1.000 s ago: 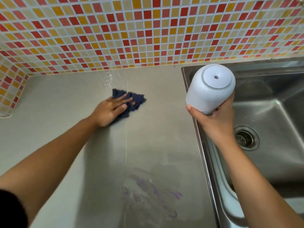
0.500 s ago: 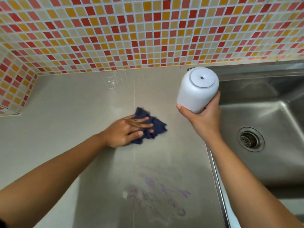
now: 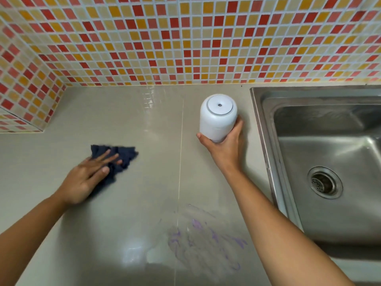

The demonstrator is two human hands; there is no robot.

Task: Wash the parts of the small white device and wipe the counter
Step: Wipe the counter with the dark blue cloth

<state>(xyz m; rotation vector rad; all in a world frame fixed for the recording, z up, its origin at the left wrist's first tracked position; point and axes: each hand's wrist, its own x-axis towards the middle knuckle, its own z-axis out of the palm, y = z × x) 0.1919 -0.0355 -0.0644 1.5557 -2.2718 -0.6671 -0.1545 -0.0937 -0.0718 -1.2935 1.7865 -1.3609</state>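
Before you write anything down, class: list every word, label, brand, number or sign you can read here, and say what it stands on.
No readable text anywhere.
The white device, gripped by the right hand: plain, only a small dark hole in its cap.
The dark cloth under the left hand: no label shows.
The counter: purple smears, not letters.
The tiles and sink: no writing.

The small white device (image 3: 218,117) is round like a jar, with a flat top and a tiny hole in it. The right hand (image 3: 224,149) holds its bottom end over the shiny grey counter (image 3: 103,112). A crumpled dark blue cloth (image 3: 121,159) lies on the counter under the left hand (image 3: 86,180), and purple smears (image 3: 206,244) mark the near part.
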